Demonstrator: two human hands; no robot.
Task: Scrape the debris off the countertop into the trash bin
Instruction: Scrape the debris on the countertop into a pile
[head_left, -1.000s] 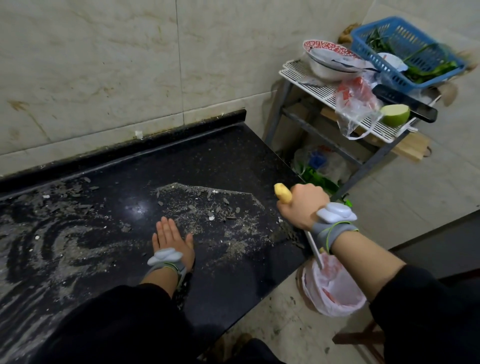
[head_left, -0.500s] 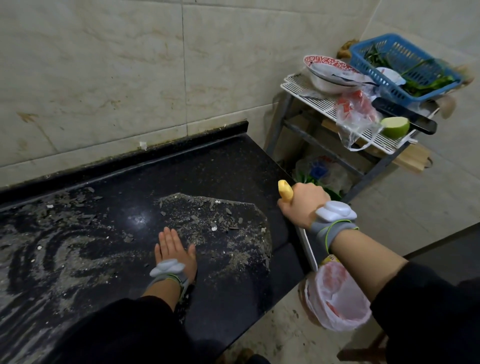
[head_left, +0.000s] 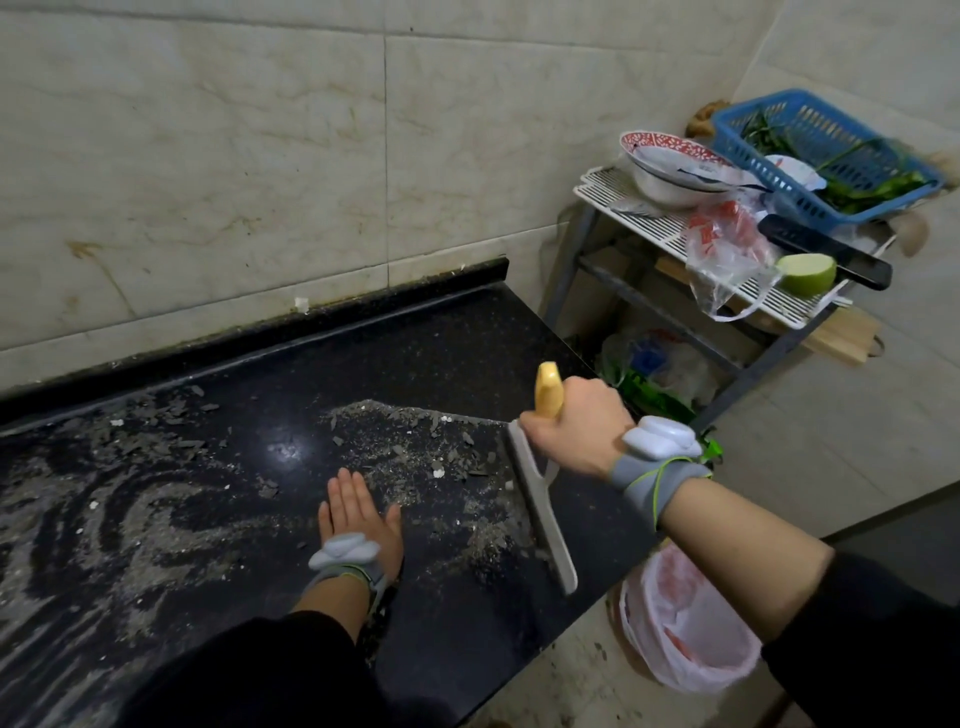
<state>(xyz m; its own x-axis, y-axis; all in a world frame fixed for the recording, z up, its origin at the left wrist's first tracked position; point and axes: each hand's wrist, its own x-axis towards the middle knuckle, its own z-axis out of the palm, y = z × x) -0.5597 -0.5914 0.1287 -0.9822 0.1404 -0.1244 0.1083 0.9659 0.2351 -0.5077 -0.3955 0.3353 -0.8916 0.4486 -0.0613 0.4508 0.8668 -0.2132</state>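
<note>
Trash bin partly behind right forearm

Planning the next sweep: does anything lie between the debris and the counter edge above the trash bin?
Only the scraper, gripped by the right hand, stands between the debris and that edge of the countertop. The left hand lies flat within the debris. The trash bin sits below.

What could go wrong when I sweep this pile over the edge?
1. The trash bin sits below only the near corner of the countertop, so debris pushed off by the far end of the scraper may land on the floor.
2. The left hand lies flat among the debris; grit beneath it would likely be missed.
</note>
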